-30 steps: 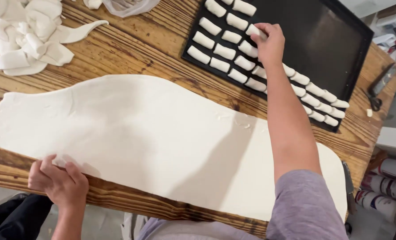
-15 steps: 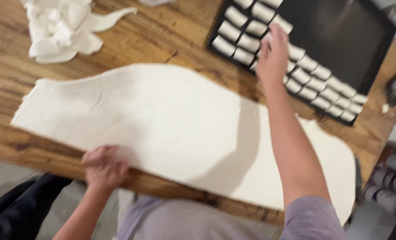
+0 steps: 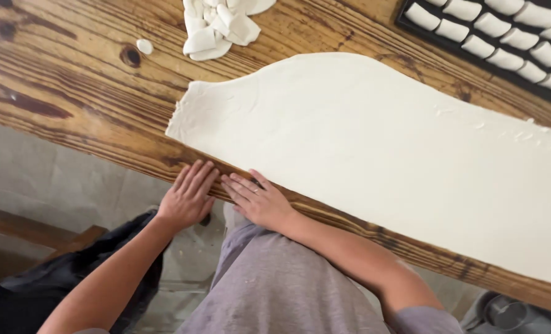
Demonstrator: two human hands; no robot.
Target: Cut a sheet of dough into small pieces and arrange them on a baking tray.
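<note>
Grey cloth of the person's shirt point(image 3: 288, 284) fills the nearest part of the view, just below the table point(image 3: 71, 80) edge. Both hands lie flat and open, palms down, side by side on that near edge, holding nothing: the left hand point(image 3: 187, 196) with its fingers together and pointing up toward the dough point(image 3: 374, 142), the right hand point(image 3: 260, 199) with fingers slightly spread and angled up and to the left. Their fingertips are at, or just short of, the dough's near edge; whether they touch it cannot be told. Beyond the hands the dough lies flat on the wood as a long, thin, pale sheet. Its long axis runs from a squarish left end, just above the hands, slantwise down to the right, where it passes out of view; its near edge follows the table edge closely. Farther back, past the dough's left end, a heap of dough scraps point(image 3: 220, 25) sits on the wood, with one small round bit point(image 3: 144, 46) lying apart to its left. Beyond the dough's far edge at the right, a dark tray point(image 3: 411, 23) holds rows of small cut pieces point(image 3: 491, 25).
</note>
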